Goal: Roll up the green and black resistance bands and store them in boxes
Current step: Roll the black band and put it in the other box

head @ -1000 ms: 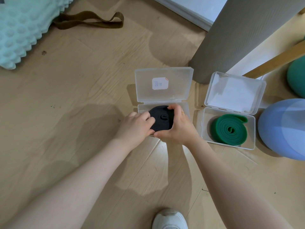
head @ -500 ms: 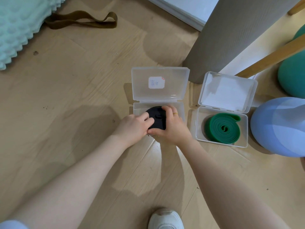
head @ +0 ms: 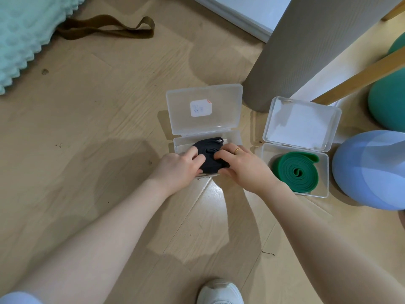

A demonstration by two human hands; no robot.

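Note:
The rolled black band lies in the tray of a clear plastic box whose lid stands open behind it. My left hand grips the roll's left side with curled fingers. My right hand holds its right side, fingers pressing on top and thumb under the near edge. The band's loose end bulges out at the far side. The rolled green band sits in a second open clear box to the right, untouched.
A grey rolled mat stands behind the boxes. A blue ball and a teal ball lie at the right, by a wooden leg. A brown band and a mint foam mat lie far left. My white shoe is near.
Both hands have pushed the black roll lower into the box tray. The roll has loosened a little, its outer end bulging at the far side. The green band has not moved.

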